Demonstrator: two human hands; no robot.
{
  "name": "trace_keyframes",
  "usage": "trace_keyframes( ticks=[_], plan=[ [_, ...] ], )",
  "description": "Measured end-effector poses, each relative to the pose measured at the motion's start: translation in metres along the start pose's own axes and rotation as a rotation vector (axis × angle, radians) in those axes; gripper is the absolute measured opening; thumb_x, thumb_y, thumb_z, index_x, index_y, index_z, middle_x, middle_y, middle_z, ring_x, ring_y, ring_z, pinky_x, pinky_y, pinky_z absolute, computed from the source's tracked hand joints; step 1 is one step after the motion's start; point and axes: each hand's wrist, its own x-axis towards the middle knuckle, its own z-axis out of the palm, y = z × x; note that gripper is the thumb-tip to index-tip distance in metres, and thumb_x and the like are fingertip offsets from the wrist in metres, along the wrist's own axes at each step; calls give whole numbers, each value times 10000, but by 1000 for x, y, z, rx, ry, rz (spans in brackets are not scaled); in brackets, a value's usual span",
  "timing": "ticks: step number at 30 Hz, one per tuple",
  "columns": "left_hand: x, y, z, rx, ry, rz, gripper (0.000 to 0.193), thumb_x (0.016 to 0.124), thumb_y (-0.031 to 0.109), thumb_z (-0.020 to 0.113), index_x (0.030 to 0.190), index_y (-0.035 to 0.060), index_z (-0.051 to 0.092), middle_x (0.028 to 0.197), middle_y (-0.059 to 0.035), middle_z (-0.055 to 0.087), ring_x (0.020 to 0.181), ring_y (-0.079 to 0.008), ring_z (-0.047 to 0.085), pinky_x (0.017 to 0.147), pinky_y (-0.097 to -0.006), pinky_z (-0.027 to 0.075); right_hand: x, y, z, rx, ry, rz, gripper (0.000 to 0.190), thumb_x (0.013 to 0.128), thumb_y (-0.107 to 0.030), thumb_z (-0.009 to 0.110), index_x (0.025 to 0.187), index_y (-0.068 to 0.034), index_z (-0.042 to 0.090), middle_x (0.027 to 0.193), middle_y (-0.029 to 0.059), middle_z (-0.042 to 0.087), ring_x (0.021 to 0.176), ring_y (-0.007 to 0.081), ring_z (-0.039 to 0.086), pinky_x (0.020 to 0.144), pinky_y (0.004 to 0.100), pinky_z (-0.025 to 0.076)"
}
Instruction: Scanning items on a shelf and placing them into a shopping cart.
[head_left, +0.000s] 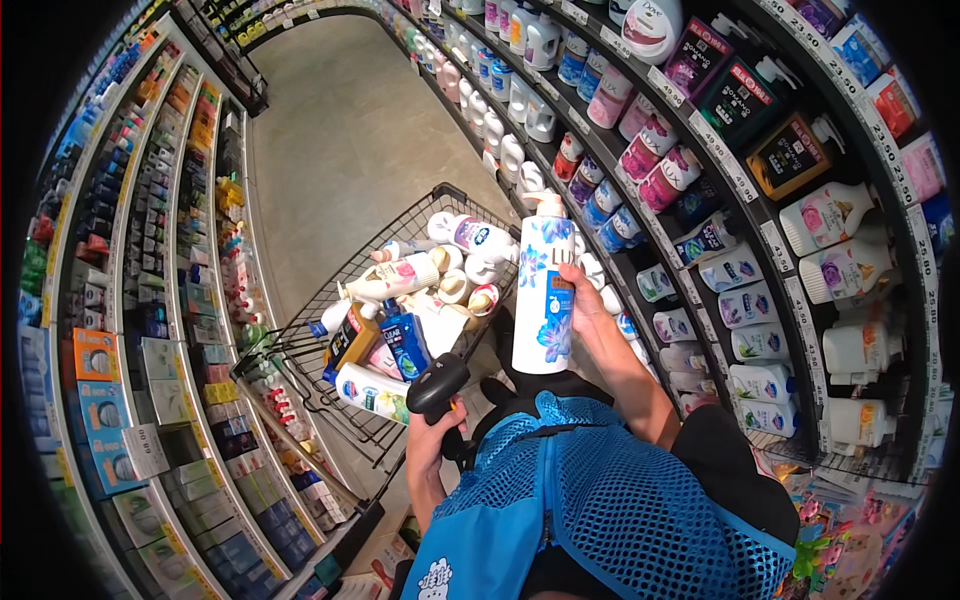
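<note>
My right hand (583, 301) grips a white Lux pump bottle (544, 315) with blue flowers, held upright in front of me with its pump at the top. In my left hand (436, 427) is a black handheld barcode scanner (439, 384), its head pointing away over the near edge of the cart. A wire shopping cart (442, 192) stands just ahead, piled with bottles. Among them are a blue Clear pump bottle (405, 345), an amber pump bottle (352, 337), a cream bottle with a rose print (397, 277) and a white bottle with a purple label (474, 234).
Shelves of body wash and shampoo bottles (664, 169) with price tags curve along the right. On the left, tall shelves (161, 225) carry small boxed goods. The aisle floor (337, 112) runs ahead between them. Colourful packaged items (847, 540) hang at the lower right.
</note>
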Motion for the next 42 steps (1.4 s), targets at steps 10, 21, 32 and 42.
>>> trace_keyframes(
  ticks=[10, 21, 32, 42],
  plan=[
    [22, 6, 3, -31, 25, -6, 376, 708, 13, 672, 1050, -8, 517, 841, -82, 563, 614, -148, 545, 557, -261, 451, 18, -4, 0, -241, 118, -47, 452, 759, -47, 641, 1172, -2, 462, 1018, 133, 600, 884, 215, 621, 762, 345, 534],
    [59, 11, 0, -53, 147, -29, 379, 705, 7, 661, 1054, -13, 515, 841, -73, 558, 605, -159, 543, 546, -264, 454, 124, -69, -40, -144, 315, -121, 389, 729, -37, 678, 1086, -6, 524, 931, 106, 625, 816, 216, 631, 710, 348, 539],
    [135, 68, 84, -82, 338, -43, 280, 699, -17, 634, 948, -16, 505, 761, -86, 554, 567, -170, 536, 529, -268, 451, 347, -214, -83, -164, 366, -282, 407, 719, -55, 704, 1076, 16, 524, 950, 123, 620, 828, 238, 633, 719, 381, 547],
    [173, 77, 130, -130, 473, -119, 340, 681, -58, 621, 995, -28, 494, 801, -99, 552, 609, -190, 540, 558, -289, 450, 454, -300, -97, -264, 556, -493, 453, 630, -112, 803, 1005, 38, 597, 1014, 117, 621, 885, 197, 614, 807, 288, 489]
  ],
)
